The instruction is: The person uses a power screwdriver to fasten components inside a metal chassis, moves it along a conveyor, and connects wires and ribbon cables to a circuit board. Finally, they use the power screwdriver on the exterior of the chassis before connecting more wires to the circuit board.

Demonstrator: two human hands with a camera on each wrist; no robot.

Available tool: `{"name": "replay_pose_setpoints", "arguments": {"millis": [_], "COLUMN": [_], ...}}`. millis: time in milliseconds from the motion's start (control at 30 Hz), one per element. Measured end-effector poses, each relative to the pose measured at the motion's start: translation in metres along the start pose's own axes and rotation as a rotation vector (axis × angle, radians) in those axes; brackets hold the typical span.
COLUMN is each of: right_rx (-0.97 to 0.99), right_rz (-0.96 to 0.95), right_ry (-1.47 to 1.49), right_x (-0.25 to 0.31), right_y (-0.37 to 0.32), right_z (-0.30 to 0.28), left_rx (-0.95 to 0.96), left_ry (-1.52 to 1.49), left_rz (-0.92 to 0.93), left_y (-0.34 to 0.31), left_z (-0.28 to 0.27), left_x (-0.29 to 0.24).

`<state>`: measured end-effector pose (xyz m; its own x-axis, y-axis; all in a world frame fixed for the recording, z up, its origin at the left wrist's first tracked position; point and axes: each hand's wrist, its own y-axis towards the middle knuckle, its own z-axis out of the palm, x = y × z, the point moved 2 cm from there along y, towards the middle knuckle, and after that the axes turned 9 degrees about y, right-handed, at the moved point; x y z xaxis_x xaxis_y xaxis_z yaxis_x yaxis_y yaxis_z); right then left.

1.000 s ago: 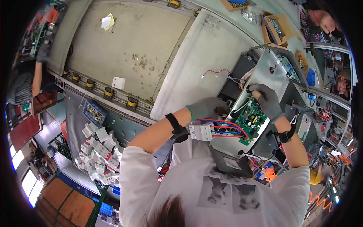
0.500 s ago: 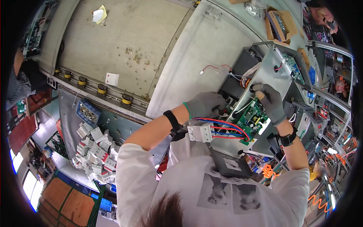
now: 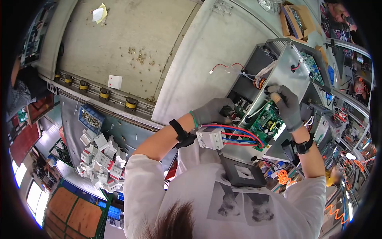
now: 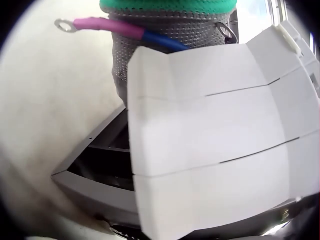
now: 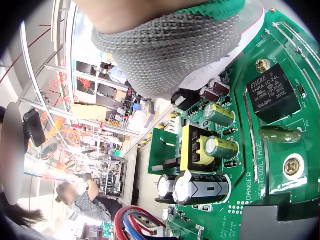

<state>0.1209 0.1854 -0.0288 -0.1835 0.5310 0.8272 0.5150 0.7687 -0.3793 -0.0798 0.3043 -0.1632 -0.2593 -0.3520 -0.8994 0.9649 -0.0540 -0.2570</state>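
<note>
An open metal chassis (image 3: pixel 284 65) lies on a grey sheet, with a green circuit board (image 3: pixel 266 121) (image 5: pixel 260 145) inside it. My gloved left hand (image 3: pixel 225 112) reaches into the chassis beside the board, fingers curled round a small dark part. My gloved right hand (image 3: pixel 273 94) is at the upper panel, fingers curled on a black round part (image 3: pixel 267 90). A white breaker (image 3: pixel 211 138) (image 4: pixel 220 140) hangs near my left wrist on red and blue wires (image 3: pixel 238 133). In the left wrist view it hides the fingers. A pink-sleeved ring-terminal wire (image 4: pixel 95 23) crosses the glove.
A pile of white breakers (image 3: pixel 101 159) and a blue bin of screws (image 3: pixel 91 118) lie lower left. Roller conveyor rail (image 3: pixel 104 95) runs along the bench. Cardboard boxes (image 3: pixel 296 20) stand behind the chassis. A black framed panel (image 3: pixel 242 173) sits by my chest. Other workers are nearby.
My left hand has shifted slightly up and deeper into the chassis. The right hand stays on the black round part. My head view has drifted a little.
</note>
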Motion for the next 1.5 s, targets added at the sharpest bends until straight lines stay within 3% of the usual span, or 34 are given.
{"name": "replay_pose_setpoints", "arguments": {"millis": [67,167,200,267,300,367,467,700,767,867,1033,1100,1233,1300,1333,1400,1500], "right_rx": [-0.003,-0.001,-0.002,0.015,0.034,0.048,0.068,-0.003,-0.007,-0.015,-0.01,-0.021,-0.001,0.001,0.001,0.005,0.003], "right_rz": [0.002,0.052,0.105,0.117,0.127,0.138,0.121,0.13,0.116,0.079,0.113,0.128,0.073,0.148,0.148,0.135,0.094], "right_ry": [-0.014,-0.016,-0.005,0.053,0.114,0.08,0.052,0.112,0.145,0.144,0.147,0.131,0.078,0.183,0.182,0.162,0.085], "right_x": [-0.003,-0.005,-0.006,-0.001,0.001,0.002,0.0,0.0,0.0,0.001,0.002,-0.001,0.003,0.0,0.0,0.001,0.003], "right_y": [-0.001,-0.001,-0.002,-0.001,-0.001,-0.001,0.001,-0.004,-0.004,-0.003,-0.004,-0.004,-0.002,-0.002,-0.002,-0.001,-0.002], "right_z": [-0.001,-0.003,-0.003,-0.002,-0.002,-0.004,-0.002,-0.001,0.0,0.002,0.001,0.001,0.001,0.002,0.002,0.002,0.002], "left_rx": [-0.013,-0.047,-0.044,-0.156,-0.153,-0.323,-0.383,-0.209,-0.107,-0.046,-0.012,-0.125,-0.185,-0.148,-0.147,-0.142,-0.072], "left_ry": [0.294,0.486,0.484,0.551,0.544,0.511,0.505,0.221,0.022,0.203,0.233,0.418,0.372,0.306,0.305,0.456,0.561], "left_rz": [-0.002,0.061,0.06,0.224,0.223,0.025,0.065,0.001,0.036,0.165,0.195,-0.144,-0.173,-0.004,-0.004,0.406,0.36], "left_y": [0.003,0.007,0.007,0.007,0.007,0.007,0.025,0.056,0.046,0.035,0.018,0.009,0.009,0.015,0.018,0.024,0.028], "left_z": [-0.001,-0.003,-0.004,-0.005,-0.004,-0.009,-0.007,-0.014,-0.012,-0.011,-0.018,-0.02,-0.018,-0.02,-0.021,-0.023,-0.022], "left_x": [-0.01,-0.003,0.003,0.012,0.012,0.011,0.009,0.001,0.004,0.002,-0.023,-0.049,-0.038,-0.016,-0.01,-0.012,-0.011]}}
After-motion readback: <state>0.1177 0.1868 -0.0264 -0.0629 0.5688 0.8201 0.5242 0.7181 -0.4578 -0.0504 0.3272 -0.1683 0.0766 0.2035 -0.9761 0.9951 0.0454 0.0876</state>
